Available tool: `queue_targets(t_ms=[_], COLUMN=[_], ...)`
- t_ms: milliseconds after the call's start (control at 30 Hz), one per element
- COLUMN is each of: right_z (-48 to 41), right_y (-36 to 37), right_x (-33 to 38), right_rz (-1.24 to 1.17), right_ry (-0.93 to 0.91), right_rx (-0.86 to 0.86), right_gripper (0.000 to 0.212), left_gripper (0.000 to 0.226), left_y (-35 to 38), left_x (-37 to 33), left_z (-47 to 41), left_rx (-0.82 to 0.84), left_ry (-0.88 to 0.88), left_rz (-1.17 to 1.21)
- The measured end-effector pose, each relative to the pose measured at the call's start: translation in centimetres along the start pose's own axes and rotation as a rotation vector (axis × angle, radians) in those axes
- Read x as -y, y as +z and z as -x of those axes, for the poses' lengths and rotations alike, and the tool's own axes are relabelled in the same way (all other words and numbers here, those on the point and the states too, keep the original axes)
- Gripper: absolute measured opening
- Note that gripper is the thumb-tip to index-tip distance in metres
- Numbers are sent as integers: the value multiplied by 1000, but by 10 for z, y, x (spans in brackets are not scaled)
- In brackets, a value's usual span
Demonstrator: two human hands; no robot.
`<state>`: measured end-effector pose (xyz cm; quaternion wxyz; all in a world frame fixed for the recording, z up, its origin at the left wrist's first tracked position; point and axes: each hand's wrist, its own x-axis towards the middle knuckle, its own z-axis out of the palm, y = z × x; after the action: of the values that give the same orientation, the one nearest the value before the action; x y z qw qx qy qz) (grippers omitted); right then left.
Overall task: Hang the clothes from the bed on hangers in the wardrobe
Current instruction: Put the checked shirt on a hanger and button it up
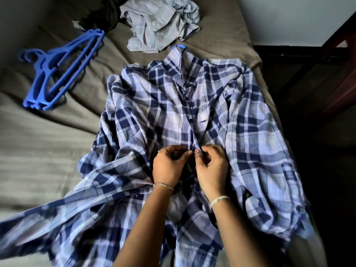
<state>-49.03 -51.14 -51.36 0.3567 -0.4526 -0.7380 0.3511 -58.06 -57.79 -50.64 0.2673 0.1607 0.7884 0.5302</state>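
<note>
A blue and white plaid shirt point(221, 116) lies spread front up on the bed point(38, 147), collar at the far end. A blue hanger hook point(179, 46) pokes out of its collar. My left hand point(169, 164) and my right hand point(211, 166) meet at the button placket in the middle of the shirt. Each pinches one edge of the placket between thumb and fingers. The upper buttons look closed. A crumpled light grey shirt point(159, 26) lies beyond the collar.
Several blue plastic hangers point(57, 72) lie stacked at the left on the grey-brown sheet. A dark garment point(102, 14) sits at the far edge beside the grey shirt. The bed's right edge drops to a dark floor point(308, 83), with dark wooden furniture point(342, 54) at the far right.
</note>
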Motion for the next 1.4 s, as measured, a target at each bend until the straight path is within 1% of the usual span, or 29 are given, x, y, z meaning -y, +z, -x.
queue_targets(t_ms=[67,167,233,267,300,367,567,633,733,833,900,933,1000,1033,1067,1133,1167,1333,1400], right_z=[1,4,6,6,7,8,12,12,10,12,13,13,9,7,5,4,4,5,4], right_y=[-1,1,5,6,6,7,3,3,4,2,0,-1,-3,-3,-3,-2,-2,-2,-2], right_x=[1,0,-2,-2,-1,0,2,1,-1,-1,2,4,6,6,6,8,9,13,13], right_rz=[-31,-60,-54,-49,-40,-10,72,46,-31,-124,-213,-290,-395,-402,-403,-432,-460,-687,-719], right_ry=[-35,-27,-25,-31,-37,-51,-164,-170,-132,-104,-22,66,222,249,264,292,312,452,490], right_rx=[7,-12,-22,-25,-28,-31,45,46,57,75,101,127,166,179,185,180,172,150,156], right_gripper=[7,10,13,14,15,18,17,17,17,18,16,16,29,31,27,13,11,8,6], left_gripper=[8,9,8,11,13,11,13,14,19,16,11,11,15,18,20,19,19,14,14], left_y=[4,7,8,7,7,6,-1,-2,-2,-1,-2,-3,-5,-7,-8,-10,-11,-15,-15], left_x=[-2,-7,-7,-6,-5,-4,4,7,7,2,-1,-2,-4,-6,-7,-9,-10,-13,-13], left_z=[-1,3,4,4,3,1,-5,-7,-8,-7,-5,-5,-3,-2,-2,-2,-2,-4,-4], left_rx=[-15,-54,-95,-111,-117,-100,27,57,84,92,114,135,181,200,219,252,265,325,340], left_ry=[8,9,23,32,40,48,-35,-66,-110,-154,-164,-176,-215,-229,-236,-244,-250,-294,-296], left_rz=[-83,-203,-232,-250,-265,-269,-13,65,168,246,269,296,361,391,419,464,480,564,571])
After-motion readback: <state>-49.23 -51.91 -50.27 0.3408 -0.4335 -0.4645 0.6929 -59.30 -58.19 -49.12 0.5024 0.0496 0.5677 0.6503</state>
